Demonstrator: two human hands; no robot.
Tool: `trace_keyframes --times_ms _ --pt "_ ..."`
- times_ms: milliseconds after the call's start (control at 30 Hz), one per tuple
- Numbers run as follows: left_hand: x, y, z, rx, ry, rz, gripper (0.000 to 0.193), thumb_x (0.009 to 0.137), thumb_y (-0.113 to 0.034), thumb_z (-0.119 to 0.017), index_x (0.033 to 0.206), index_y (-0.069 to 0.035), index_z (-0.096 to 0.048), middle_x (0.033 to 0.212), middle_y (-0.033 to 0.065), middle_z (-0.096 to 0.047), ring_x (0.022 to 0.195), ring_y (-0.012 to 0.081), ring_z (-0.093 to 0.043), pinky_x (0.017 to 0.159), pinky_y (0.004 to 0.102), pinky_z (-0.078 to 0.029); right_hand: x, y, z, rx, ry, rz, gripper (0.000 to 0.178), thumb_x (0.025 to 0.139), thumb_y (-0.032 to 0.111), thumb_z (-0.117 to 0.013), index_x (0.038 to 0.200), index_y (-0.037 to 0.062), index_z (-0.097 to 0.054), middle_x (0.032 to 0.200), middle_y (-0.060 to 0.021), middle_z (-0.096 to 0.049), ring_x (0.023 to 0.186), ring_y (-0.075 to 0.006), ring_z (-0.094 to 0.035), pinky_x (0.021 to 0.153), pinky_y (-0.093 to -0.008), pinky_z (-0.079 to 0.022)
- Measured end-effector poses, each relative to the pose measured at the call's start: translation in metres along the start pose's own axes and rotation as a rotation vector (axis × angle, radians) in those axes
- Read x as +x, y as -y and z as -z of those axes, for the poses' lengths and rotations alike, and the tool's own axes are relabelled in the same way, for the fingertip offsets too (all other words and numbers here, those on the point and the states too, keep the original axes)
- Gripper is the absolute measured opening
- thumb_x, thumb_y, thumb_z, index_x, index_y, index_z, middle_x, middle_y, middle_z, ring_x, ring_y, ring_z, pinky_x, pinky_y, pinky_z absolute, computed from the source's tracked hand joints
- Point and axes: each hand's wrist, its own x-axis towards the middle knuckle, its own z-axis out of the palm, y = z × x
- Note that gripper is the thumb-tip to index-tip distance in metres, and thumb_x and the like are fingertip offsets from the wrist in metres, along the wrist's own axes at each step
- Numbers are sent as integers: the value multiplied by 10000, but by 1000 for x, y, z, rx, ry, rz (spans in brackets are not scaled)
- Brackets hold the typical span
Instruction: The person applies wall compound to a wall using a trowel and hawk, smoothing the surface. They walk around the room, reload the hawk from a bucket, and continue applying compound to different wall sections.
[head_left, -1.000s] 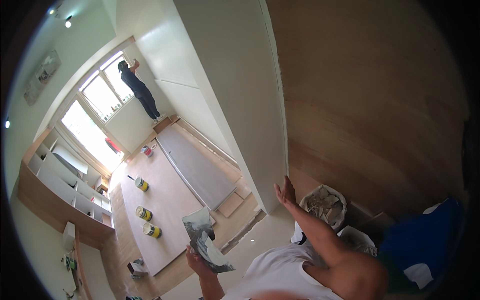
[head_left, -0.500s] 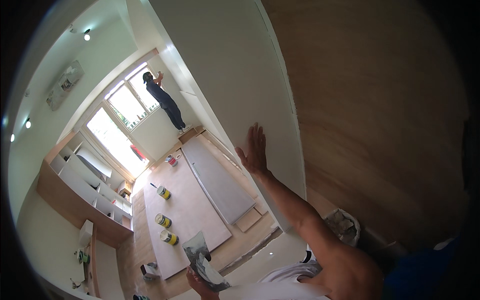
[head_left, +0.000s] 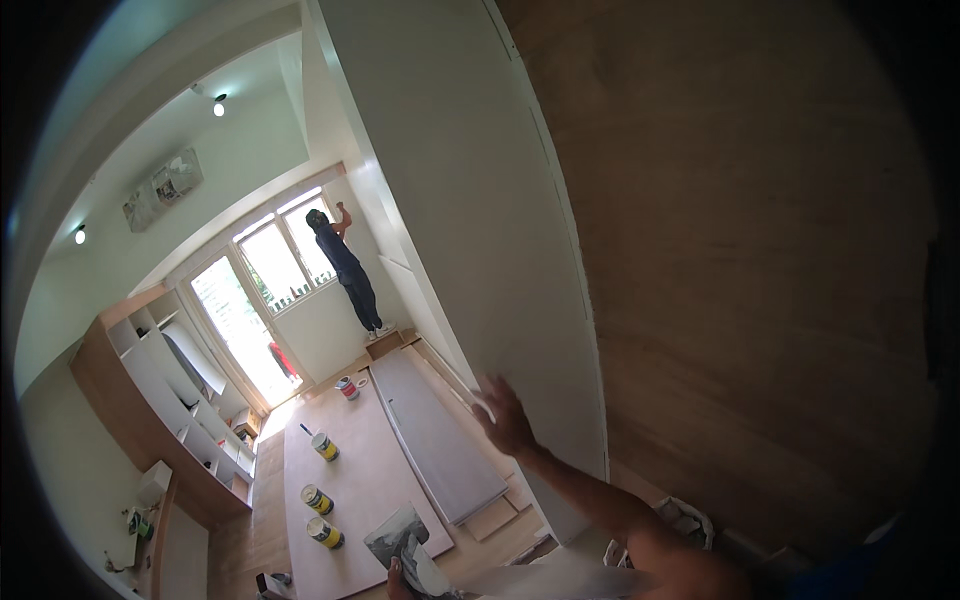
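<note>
My right hand (head_left: 507,422) is at the pale wall (head_left: 470,220), close to its left edge, with fingers stretched out and slightly smeared by motion. It holds nothing; whether the palm touches the surface I cannot tell. At the lower edge, my left hand (head_left: 397,584) is partly cut off. Its fingers are wrapped around a wide putty knife (head_left: 398,530), whose grey blade is smeared with putty. A lump of white putty (head_left: 430,578) shows beside the fingers.
Several paint cans (head_left: 318,498) stand on a pinkish board (head_left: 350,470) covering the floor. A long grey panel (head_left: 435,440) lies alongside. Beyond, a co-worker (head_left: 347,265) stands on a wooden step (head_left: 385,345) by the windows. Shelving (head_left: 170,400) lines the left; brown wood panelling (head_left: 750,250) fills the right.
The view has shifted, so the room sits lower in the picture. My right hand has moved down near the wall's edge. My left hand still grips the putty knife, now nearer the lower edge.
</note>
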Motion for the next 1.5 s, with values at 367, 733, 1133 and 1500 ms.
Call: trace_keyframes --times_ms 367,733,1133,1500 --pt "31 9 -65 -359 333 176 390 994 -332 -437 1226 -41 -553 1049 94 -664 925 219 -655 820 352 -541 -123 131 -2 1261 225 -816 255 1019 247 -472 1123 27 -548 1040 -21 -541 942 -108 -478 878 -299 -414" --pt "-16 9 21 -361 311 88 521 990 -330 -372 1397 -5 -375 1490 144 -370 653 171 -665 527 284 -574 1 -25 34 1485 -347 -617 357 859 124 -714 1160 138 -522 1051 -1 -587 971 -140 -581 826 -330 -519" --pt "-29 -3 40 -331 238 22 528 992 -323 -353 1409 1 -355 1482 161 -372 566 122 -625 450 250 -528 88 -77 30 1144 -146 -611 497 799 399 -769 1155 105 -588 1026 -8 -647 901 -118 -628 785 -277 -510" --pt "-33 -1 26 -384 162 45 529 993 -310 -374 1389 40 -363 1493 201 -331 478 130 -616 366 249 -509 94 -81 43 1014 -91 -624 521 808 345 -764 1235 121 -569 1090 -21 -632 1011 -151 -608 847 -349 -506"
